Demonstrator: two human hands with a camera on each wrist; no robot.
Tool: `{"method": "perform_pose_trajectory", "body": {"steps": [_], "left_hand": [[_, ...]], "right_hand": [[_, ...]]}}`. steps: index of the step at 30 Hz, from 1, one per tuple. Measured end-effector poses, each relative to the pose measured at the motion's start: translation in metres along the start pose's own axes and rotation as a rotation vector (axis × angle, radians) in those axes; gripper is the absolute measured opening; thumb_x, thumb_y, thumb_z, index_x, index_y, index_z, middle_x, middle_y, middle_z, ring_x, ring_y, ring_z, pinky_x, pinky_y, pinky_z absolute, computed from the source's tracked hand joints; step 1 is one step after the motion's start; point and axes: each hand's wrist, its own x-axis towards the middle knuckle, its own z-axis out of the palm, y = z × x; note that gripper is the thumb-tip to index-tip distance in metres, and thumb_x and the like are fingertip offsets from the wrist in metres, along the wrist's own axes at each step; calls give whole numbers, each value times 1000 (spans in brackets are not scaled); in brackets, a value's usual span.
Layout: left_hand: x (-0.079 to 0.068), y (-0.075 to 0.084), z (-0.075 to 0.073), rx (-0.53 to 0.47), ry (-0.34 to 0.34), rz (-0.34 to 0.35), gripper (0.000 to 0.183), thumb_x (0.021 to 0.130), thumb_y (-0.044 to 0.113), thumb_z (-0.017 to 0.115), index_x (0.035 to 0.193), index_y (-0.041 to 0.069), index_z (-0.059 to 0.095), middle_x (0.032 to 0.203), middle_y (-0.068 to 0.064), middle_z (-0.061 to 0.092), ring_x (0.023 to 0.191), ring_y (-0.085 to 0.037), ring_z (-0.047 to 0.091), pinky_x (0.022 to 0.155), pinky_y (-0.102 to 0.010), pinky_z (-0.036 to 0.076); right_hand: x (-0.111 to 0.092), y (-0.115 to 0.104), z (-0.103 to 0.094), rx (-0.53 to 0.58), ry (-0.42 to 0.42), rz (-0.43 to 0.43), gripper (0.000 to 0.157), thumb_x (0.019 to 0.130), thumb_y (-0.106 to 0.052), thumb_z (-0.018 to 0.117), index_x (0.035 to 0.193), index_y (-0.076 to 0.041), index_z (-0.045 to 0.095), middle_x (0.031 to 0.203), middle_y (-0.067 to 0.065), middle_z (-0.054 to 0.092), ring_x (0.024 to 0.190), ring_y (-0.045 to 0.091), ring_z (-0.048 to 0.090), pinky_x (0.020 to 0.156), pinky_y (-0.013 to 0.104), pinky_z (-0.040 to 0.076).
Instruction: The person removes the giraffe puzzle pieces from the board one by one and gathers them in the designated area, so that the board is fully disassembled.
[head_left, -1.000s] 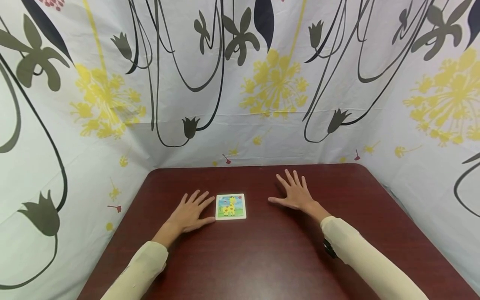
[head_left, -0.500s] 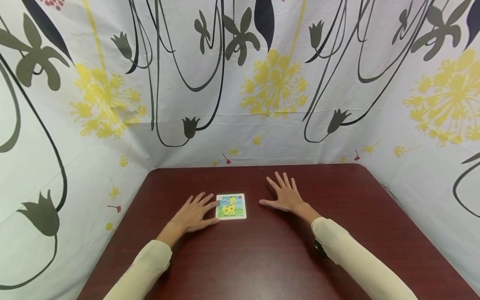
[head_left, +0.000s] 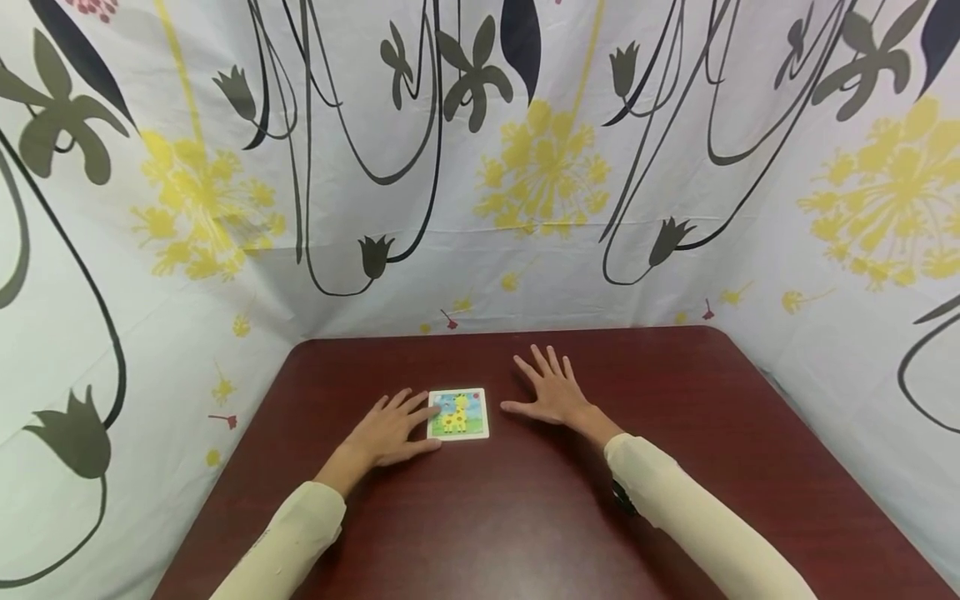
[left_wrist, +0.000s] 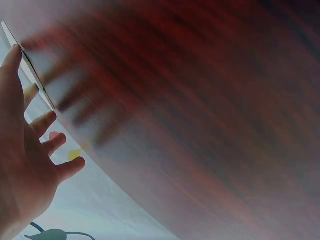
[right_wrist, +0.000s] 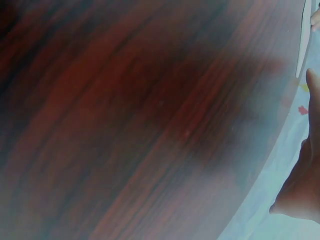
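A small square picture puzzle board [head_left: 468, 421] with a white frame and a yellow giraffe lies flat on the dark red table. My left hand [head_left: 386, 432] is at its left side, fingers spread, with the thumb and index fingertips right at the edge and overlapping it in the head view. In the left wrist view the thumb tip meets the thin side of the board [left_wrist: 31, 70]. To the right of the board my right hand [head_left: 551, 396] has straight, spread fingers, and a gap separates its thumb from the frame. Neither hand grips anything.
The glossy wooden table [head_left: 480, 517] has rounded far corners. A white curtain [head_left: 450, 200] printed with grey and yellow flowers hangs behind it and along both sides.
My right hand has moved left toward the board. My left hand has shifted slightly right, so its fingertips now overlap the board's left edge. The head view has turned slightly.
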Motion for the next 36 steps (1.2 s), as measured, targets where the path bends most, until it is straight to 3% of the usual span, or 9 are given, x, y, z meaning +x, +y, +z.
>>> {"method": "perform_pose_trajectory", "body": {"steps": [17, 24, 36], "left_hand": [[5, 6, -5, -45, -9, -35, 69, 98, 68, 55, 153, 26, 52, 163, -5, 41, 151, -37, 35, 115, -63, 33], [6, 5, -4, -67, -9, -34, 69, 97, 68, 57, 152, 27, 54, 163, -5, 41, 147, -36, 40, 110, -61, 40], [10, 2, -5, -92, -14, -35, 68, 95, 69, 60, 150, 28, 56, 162, -1, 43, 147, -35, 41, 106, -61, 43]], "right_hand": [[12, -24, 4, 16, -44, -26, 97, 91, -69, 65, 166, -20, 27, 172, 19, 11, 157, 46, 2, 122, 66, 7], [16, -32, 8, 59, -50, -63, 97, 91, -68, 66, 165, -17, 30, 171, 20, 13, 157, 46, 5, 121, 66, 10], [23, -44, 14, 93, -103, -118, 92, 95, -63, 65, 164, -15, 30, 170, 22, 19, 156, 49, 10, 122, 64, 11]]}}
